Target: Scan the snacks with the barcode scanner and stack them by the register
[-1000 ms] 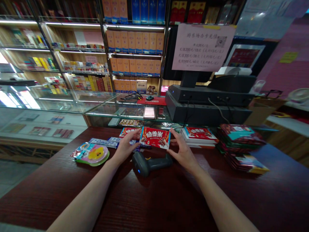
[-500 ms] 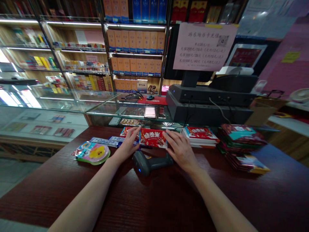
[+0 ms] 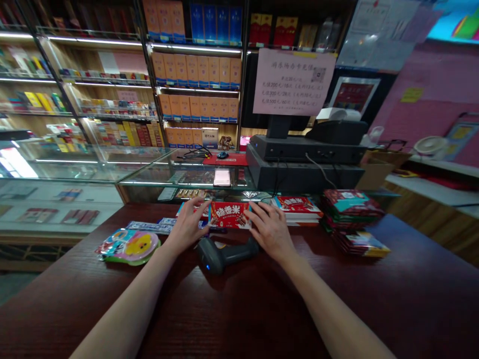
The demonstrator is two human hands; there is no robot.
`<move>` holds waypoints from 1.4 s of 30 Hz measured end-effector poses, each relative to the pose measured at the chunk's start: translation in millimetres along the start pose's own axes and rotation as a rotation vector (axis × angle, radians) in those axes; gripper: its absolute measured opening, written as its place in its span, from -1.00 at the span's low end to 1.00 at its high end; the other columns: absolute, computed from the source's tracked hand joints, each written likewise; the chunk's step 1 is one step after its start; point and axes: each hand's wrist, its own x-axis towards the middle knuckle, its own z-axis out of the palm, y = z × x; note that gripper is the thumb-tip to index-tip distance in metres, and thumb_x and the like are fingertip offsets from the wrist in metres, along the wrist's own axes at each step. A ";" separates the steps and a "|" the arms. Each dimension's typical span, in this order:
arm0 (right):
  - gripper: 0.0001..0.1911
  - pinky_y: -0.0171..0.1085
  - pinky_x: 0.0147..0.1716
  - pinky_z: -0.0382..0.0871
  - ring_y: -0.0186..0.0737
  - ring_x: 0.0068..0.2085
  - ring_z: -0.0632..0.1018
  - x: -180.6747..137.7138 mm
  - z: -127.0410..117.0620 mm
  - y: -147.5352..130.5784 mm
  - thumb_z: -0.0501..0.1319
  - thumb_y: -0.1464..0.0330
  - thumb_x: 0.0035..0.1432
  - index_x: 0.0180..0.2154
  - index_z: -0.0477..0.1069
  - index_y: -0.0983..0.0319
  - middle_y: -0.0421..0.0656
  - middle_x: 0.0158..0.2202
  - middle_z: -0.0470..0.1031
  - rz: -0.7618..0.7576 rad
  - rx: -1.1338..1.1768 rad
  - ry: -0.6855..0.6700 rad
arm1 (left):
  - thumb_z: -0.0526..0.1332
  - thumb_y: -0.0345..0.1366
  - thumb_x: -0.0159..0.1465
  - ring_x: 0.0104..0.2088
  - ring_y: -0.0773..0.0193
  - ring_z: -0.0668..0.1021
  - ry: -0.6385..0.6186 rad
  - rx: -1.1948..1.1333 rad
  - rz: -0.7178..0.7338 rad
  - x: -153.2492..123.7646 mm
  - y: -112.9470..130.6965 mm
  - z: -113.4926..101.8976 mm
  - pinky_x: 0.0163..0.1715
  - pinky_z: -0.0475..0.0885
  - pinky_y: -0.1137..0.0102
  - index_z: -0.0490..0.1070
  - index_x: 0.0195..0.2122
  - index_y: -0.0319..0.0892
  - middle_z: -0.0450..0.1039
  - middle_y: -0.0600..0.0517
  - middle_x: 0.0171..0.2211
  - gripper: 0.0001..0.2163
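A red snack box (image 3: 229, 215) with white lettering faces me at the back of the dark wooden counter. My left hand (image 3: 188, 227) has its fingertips at the box's left end, and my right hand (image 3: 271, 232) is at its right end, so the box is gripped between them. Just in front lies a grey barcode scanner (image 3: 224, 256) on its side, a blue light showing on its head. Another red box (image 3: 204, 211) is partly hidden behind my left hand. Blue and white slim packets (image 3: 149, 228) lie left of that hand, beside a colourful toy pack (image 3: 130, 246).
To the right are a stack of red and white boxes (image 3: 297, 207) and piles of chocolate-coloured packets (image 3: 352, 205). Behind stand a glass display case (image 3: 179, 174) and a dark register (image 3: 307, 169) with a paper sign (image 3: 294, 82). Lit shelves (image 3: 196, 89) hold many boxes.
My view has turned slightly to the right, so everything appears further left. Both hands stay at the ends of the red snack box, with hardly any other movement.
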 end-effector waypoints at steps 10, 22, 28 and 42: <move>-0.53 0.10 0.18 0.09 0.11 0.24 0.32 0.7 -22.5 30.7 0.23 0.45 0.15 0.12 0.32 0.15 -0.09 0.31 0.34 0.064 -0.047 -0.018 | 0.33 -0.23 0.16 0.20 -0.13 0.34 -0.056 0.033 0.081 37.9 22.5 0.1 0.21 0.30 -0.05 0.26 0.27 -0.04 0.20 -0.16 0.20 -0.38; -0.36 0.00 0.14 0.16 0.09 0.17 0.37 -3.1 -58.9 105.7 0.24 0.45 0.05 0.20 0.26 0.29 0.09 0.13 0.46 0.158 -0.154 -0.238 | 0.38 -0.19 0.07 0.15 -0.12 0.37 -0.178 -0.037 0.088 89.6 76.8 47.1 0.14 0.36 0.02 0.33 0.22 -0.13 0.25 -0.19 0.15 -0.35; -0.36 -0.02 0.12 0.16 0.09 0.17 0.37 -2.2 -72.1 136.2 0.28 0.44 0.00 0.16 0.29 0.26 0.10 0.13 0.42 0.186 -0.177 -0.360 | 0.40 -0.13 0.05 0.17 -0.12 0.36 -0.236 -0.114 0.050 106.7 96.6 72.8 0.12 0.36 0.02 0.33 0.21 -0.09 0.25 -0.18 0.16 -0.33; -0.32 -0.02 0.09 0.22 0.16 0.18 0.39 -6.7 -72.9 169.9 0.31 0.32 0.01 0.20 0.27 0.18 0.10 0.17 0.41 0.272 -0.121 -0.569 | 0.39 0.02 0.00 0.17 -0.09 0.41 -0.426 -0.223 -0.086 136.2 109.9 106.4 0.18 0.35 0.06 0.45 0.12 -0.05 0.31 -0.11 0.13 -0.36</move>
